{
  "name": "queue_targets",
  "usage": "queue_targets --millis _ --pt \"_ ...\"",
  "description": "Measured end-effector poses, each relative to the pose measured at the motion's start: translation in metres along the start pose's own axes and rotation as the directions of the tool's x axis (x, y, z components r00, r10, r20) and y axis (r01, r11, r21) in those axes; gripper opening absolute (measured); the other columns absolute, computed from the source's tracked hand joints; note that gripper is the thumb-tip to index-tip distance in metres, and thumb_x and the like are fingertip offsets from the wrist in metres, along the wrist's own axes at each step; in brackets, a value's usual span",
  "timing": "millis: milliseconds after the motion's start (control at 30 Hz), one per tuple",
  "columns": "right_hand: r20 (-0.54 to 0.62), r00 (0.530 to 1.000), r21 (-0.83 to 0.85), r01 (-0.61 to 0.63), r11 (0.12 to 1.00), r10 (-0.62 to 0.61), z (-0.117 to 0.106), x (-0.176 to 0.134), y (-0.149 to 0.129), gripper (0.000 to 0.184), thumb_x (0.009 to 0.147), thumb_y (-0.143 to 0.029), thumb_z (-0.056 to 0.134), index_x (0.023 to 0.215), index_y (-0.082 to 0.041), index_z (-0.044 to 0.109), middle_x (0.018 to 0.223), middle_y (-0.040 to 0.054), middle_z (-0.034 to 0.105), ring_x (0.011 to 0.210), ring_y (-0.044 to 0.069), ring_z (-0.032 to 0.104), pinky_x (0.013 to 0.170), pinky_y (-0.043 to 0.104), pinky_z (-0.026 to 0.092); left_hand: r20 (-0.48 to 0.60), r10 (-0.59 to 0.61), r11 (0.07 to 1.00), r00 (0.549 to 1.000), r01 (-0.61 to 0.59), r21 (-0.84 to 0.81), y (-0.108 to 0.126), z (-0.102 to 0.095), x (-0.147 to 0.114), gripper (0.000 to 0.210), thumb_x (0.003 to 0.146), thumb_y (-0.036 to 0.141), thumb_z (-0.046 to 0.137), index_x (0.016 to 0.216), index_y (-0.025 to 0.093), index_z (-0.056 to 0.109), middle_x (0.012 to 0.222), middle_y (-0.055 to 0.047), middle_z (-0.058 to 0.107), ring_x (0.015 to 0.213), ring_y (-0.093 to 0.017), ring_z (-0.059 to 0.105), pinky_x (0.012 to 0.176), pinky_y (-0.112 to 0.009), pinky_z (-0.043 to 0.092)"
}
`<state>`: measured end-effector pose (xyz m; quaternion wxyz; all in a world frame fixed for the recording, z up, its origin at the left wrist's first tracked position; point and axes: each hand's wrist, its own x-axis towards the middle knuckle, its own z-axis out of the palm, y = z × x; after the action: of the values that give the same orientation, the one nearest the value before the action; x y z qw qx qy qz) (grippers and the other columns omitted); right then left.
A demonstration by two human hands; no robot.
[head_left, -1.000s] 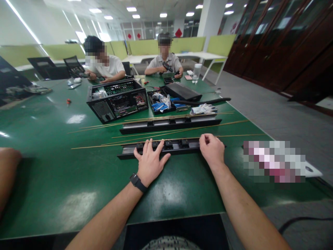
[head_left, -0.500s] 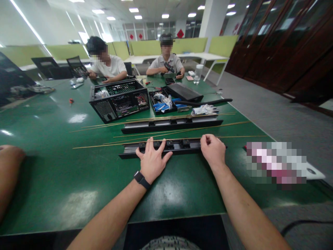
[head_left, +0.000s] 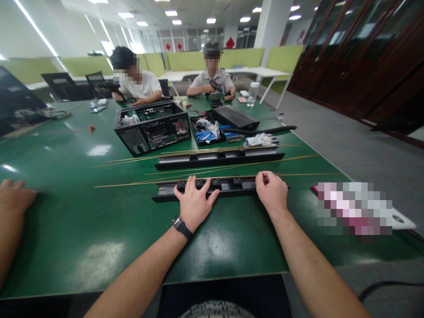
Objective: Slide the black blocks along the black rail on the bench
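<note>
A green table (head_left: 109, 243) is taken up at its far side by a computer case (head_left: 152, 128) with its inside exposed, beside which a tray of gloves (head_left: 208, 134) is set. Nearer, a far rail (head_left: 218, 162) and a near rail (head_left: 245, 190) are laid roughly parallel, and it is on the near rail, in front of the wearer, that the work is centred. Its left part is covered by the left hand (head_left: 195, 201), whose fingers are spread over the rail; the right hand (head_left: 272, 192) is placed at its right end, thumb and fingers pressed together, though whether a rod is pinched there cannot be told. At the left edge, another person's hand (head_left: 16, 194) is partly seen, well apart. Black blocks (head_left: 236, 182) are seated along the near rail, and thin golden rods (head_left: 115, 185) are stretched past its ends. The step in hand is judged to be lining up or fitting at the rail's right end; for the next move, a steady left hand and fine fingertip control seem to be called for. No brand, label or writing can be read, and the watch (head_left: 180, 225) shows no legible marking.
</note>
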<state>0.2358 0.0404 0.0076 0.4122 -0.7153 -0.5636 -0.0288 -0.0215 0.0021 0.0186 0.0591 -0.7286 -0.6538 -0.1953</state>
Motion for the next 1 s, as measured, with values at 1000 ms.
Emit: queue_targets --millis 1000 --pt "0.002 1.000 -0.036 0.020 0.999 -0.020 -0.0014 0.0009 -0.0005 0.032 0.093 -0.041 0.052 0.086 -0.021 0.076 0.076 0.0064 0.071 0.074 0.021 0.059 0.076 0.032 0.040 -0.085 -0.100 0.992 0.991 0.093 -0.083 0.0077 0.0095 0.0021 0.043 0.100 0.060 0.054 0.131 0.037 0.073 0.150 -0.018 0.059 0.146 -0.037 0.046 0.117 -0.073 0.020"
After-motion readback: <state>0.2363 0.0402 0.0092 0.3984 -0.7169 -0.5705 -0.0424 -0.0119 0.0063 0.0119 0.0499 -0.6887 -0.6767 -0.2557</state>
